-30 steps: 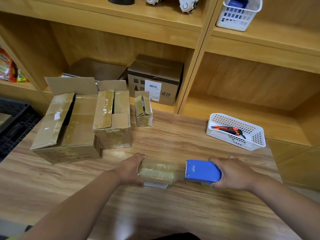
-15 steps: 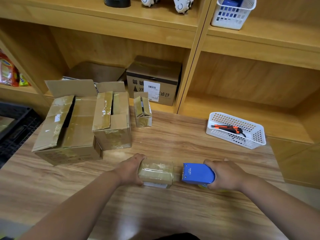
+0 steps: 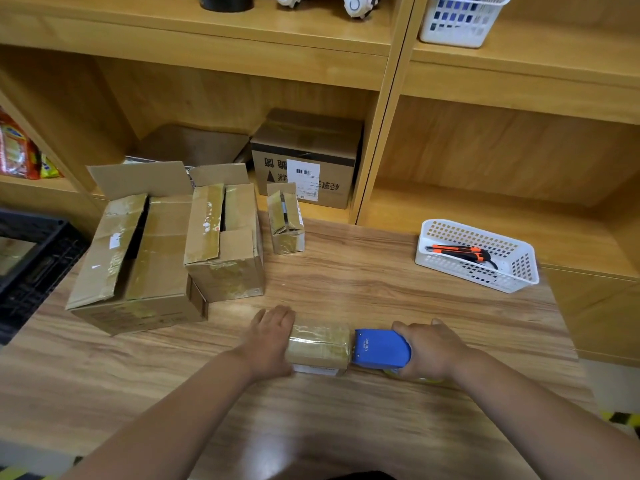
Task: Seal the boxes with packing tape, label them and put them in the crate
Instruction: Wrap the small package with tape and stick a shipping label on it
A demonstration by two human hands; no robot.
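The small box (image 3: 318, 349) lies on its side on the near middle of the counter (image 3: 346, 427), between the two hands. The left hand (image 3: 272, 336) presses against the box's left end, fingers laid forward rather than curled. Its thumb is hidden, so a pinch underneath cannot be ruled out. The right hand (image 3: 431, 349) is clamped round the blue tape dispenser (image 3: 381, 348), whose toothed edge sits against the box's right end.

The box is likely light and fairly stiff, though thin card like this would dent under a hard squeeze. Its glossy skin of tape looks slick. The surest hold is probably across the two short ends or round the narrow body, not on the shiny top.

The tape roll is covered by the right hand, and any strand running onto the box is too clear to make out. A white label on the box's near face shows only as a sliver. The black crate (image 3: 31, 268) is cut off at the far left edge.
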